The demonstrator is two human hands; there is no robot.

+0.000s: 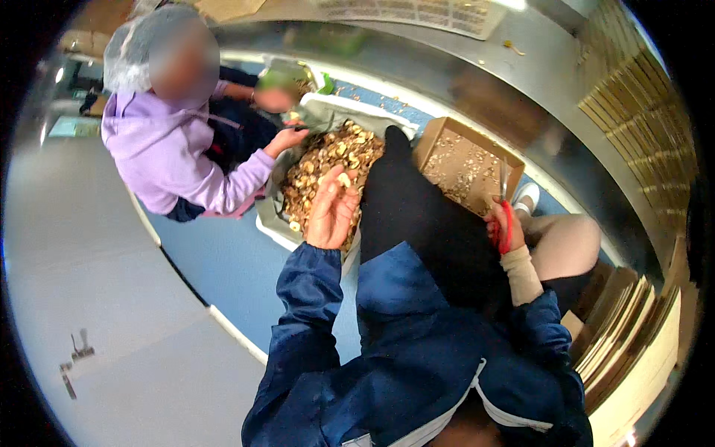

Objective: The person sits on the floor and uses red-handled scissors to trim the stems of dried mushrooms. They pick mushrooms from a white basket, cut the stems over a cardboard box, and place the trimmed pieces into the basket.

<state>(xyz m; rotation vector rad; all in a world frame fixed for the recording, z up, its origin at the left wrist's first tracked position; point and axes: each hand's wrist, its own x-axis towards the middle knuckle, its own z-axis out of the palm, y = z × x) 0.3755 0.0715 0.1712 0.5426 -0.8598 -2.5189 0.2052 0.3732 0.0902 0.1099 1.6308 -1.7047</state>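
My left hand is raised over a lined white bin, palm up. A small pale piece, perhaps a mushroom, rests at its fingertips. Many brown and cream pieces, like dried mushrooms, fill the bin. On the right, my right hand grips red-handled scissors, blades pointing up the picture. Whether the blades are apart is not clear. Beyond that hand, a shallow cardboard box on the floor holds small pale scraps.
A person in a lilac hoodie and hair net sits at the bin's left, hands near its rim. Flattened cardboard stands at the lower right. A steel counter runs along the top. A bare knee is beside my right wrist.
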